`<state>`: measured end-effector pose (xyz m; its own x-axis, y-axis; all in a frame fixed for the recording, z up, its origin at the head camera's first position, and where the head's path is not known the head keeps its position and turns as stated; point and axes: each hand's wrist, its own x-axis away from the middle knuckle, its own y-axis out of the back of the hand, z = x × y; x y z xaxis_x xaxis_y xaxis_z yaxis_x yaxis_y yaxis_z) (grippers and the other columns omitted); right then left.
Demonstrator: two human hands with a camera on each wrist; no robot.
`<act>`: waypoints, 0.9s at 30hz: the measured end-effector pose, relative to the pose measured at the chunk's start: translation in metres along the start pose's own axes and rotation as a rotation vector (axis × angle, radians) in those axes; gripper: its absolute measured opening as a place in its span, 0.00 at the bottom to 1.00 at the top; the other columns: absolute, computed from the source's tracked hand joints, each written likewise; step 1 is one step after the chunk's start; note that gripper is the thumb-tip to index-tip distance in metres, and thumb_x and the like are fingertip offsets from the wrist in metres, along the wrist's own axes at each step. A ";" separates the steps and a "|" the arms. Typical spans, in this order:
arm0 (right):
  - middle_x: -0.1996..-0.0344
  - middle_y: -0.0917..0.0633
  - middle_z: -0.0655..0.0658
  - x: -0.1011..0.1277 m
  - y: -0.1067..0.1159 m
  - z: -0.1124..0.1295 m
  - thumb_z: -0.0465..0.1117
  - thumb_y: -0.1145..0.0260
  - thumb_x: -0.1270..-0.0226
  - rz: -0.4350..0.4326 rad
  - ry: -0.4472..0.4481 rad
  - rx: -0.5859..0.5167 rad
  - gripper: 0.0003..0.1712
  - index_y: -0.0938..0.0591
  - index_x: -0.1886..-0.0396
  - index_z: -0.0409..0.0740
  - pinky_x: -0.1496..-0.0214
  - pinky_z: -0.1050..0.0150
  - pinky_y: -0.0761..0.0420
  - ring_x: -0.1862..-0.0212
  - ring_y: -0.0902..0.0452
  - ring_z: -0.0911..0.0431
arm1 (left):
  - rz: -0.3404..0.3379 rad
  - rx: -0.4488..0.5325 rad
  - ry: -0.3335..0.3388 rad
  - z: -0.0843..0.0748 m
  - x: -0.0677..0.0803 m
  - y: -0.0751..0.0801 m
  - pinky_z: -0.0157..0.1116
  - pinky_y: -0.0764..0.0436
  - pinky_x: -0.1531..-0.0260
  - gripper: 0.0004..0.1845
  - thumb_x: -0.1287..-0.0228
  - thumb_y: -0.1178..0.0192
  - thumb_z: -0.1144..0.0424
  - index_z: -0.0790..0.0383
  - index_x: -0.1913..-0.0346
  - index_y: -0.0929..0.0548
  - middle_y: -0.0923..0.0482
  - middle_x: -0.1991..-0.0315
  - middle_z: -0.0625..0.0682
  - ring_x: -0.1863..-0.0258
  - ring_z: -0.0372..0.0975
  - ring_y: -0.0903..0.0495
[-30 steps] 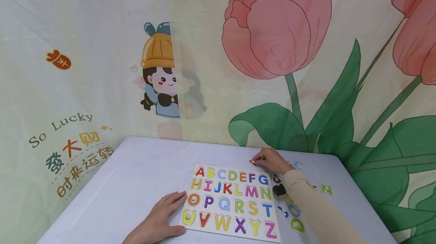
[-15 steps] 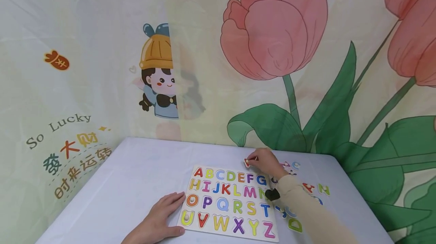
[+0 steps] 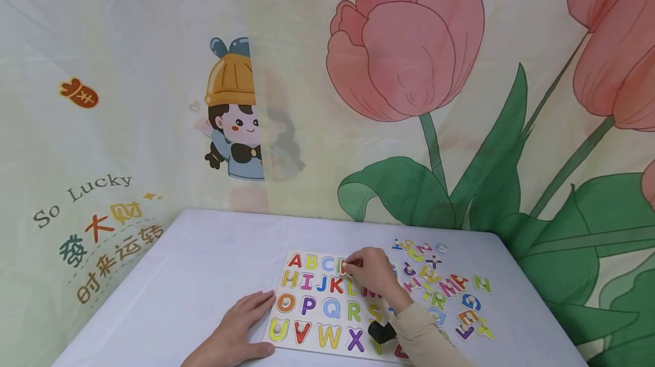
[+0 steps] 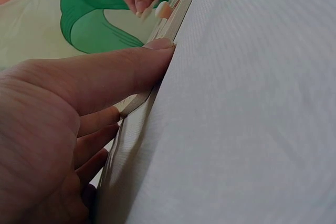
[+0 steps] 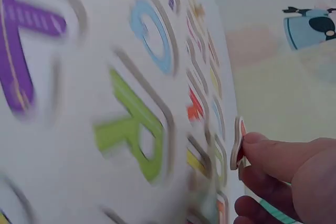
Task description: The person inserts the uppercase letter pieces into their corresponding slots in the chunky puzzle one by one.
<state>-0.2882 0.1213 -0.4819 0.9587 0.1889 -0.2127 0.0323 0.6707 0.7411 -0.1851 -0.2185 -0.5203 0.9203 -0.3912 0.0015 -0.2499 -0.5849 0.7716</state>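
My right hand [image 3: 376, 270] pinches a red letter piece [image 5: 239, 142] by its back between thumb and fingers. It is over the top row of the white alphabet board [image 3: 317, 349], near the D slot; which letter it is, I cannot tell. My left hand [image 3: 232, 324] rests at the board's left edge, thumb by the near corner and fingers loosely extended. In the left wrist view the left thumb [image 4: 115, 72] touches the board's side. Knobbed pieces sit in the board, among them an orange O [image 3: 285, 302], a yellow U [image 3: 278, 329] and a red V [image 3: 302, 332].
Loose letter pieces lie scattered right of the board, including a green N [image 3: 481, 283], a blue G [image 3: 471, 302] and an orange E [image 3: 468, 318]. The white table [image 3: 220, 253] meets a printed curtain [image 3: 302, 196] behind. A black wrist mount [image 3: 381, 332] hangs under the right sleeve.
My right hand has carried the red letter piece from behind the board leftward and nearer, over the top row. My left hand stays at the board's edge. The view has turned slightly right.
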 end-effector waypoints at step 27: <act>0.66 0.20 0.54 0.024 -0.036 0.013 0.45 0.18 0.37 -0.012 -0.128 -0.061 0.03 0.06 0.66 0.56 0.59 0.64 0.26 0.62 0.26 0.58 | -0.014 0.007 -0.010 -0.001 0.002 0.002 0.73 0.42 0.28 0.55 0.48 0.22 0.38 0.60 0.21 0.29 0.37 0.19 0.56 0.20 0.62 0.43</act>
<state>-0.2629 0.0924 -0.5058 0.9866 0.0905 -0.1357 0.0303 0.7156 0.6978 -0.1835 -0.2195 -0.5182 0.9206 -0.3902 -0.0154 -0.2394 -0.5950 0.7672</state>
